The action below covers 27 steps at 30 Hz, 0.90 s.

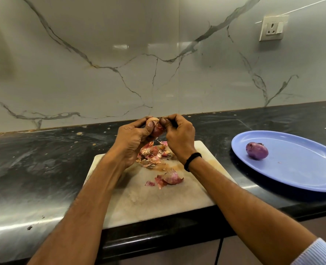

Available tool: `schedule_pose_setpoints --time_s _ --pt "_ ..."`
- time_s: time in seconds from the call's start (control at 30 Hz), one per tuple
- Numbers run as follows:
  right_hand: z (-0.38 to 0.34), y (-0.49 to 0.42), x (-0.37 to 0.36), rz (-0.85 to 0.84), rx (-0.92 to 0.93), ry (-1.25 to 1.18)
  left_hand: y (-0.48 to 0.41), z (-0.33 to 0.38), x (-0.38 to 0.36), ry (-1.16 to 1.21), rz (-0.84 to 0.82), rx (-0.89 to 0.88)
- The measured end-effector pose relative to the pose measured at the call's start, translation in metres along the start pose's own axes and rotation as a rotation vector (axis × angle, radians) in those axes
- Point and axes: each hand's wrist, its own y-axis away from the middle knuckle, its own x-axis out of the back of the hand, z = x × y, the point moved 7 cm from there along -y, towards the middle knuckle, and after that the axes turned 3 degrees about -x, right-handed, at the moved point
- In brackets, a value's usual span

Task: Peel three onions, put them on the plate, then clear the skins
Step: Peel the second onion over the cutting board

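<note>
Sleeve (320, 252), left hand (133, 139) holding onion (156, 129), tip up

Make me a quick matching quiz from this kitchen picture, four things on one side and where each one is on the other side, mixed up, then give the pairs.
Things:
1. peeled onion
2. half-peeled onion
3. pile of skins
4. socket

Places:
A. on the cutting board
B. on the wall
C. on the blue plate
D. held between the left hand and right hand

Pairs: 1-C, 2-D, 3-A, 4-B
</note>
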Motion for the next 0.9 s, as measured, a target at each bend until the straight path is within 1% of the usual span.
schedule_pose_setpoints --time_s 0.1,0.2,0.3,0.43,0.5,0.57,0.67,0.73,0.8,0.9 --pt "-0.006 0.002 0.005 0.037 0.048 0.063 0.001 -0.002 -0.004 0.013 -0.03 0.017" --pt "-0.006 0.002 0.007 0.059 -0.005 0.049 0.001 -0.003 -0.008 0.021 -0.036 0.03" --pt "0.003 0.0 0.007 0.059 -0.119 -0.002 0.001 -0.005 -0.007 0.041 -0.021 0.051" --pt "0.026 -0.008 0.017 0.126 -0.371 -0.258 -0.001 -0.005 0.003 0.13 0.011 0.077" --pt "0.028 -0.008 0.019 0.094 -0.408 -0.343 -0.003 -0.001 0.008 0.138 0.032 0.054" --pt "0.021 -0.008 0.017 0.022 -0.325 -0.299 -0.007 0.001 0.012 0.132 0.06 0.031" --pt "0.0 -0.006 0.008 -0.102 -0.063 -0.119 -0.009 0.002 0.017 0.108 0.092 0.001" --pt "-0.013 -0.003 0.0 -0.161 0.094 -0.029 -0.01 0.003 0.017 0.101 0.071 -0.007" --pt "-0.018 0.0 -0.006 -0.21 0.143 -0.013 -0.009 0.003 0.015 0.114 0.017 -0.002" --pt "-0.018 0.001 -0.009 -0.249 0.142 -0.013 -0.005 0.003 0.011 0.062 -0.026 -0.004"
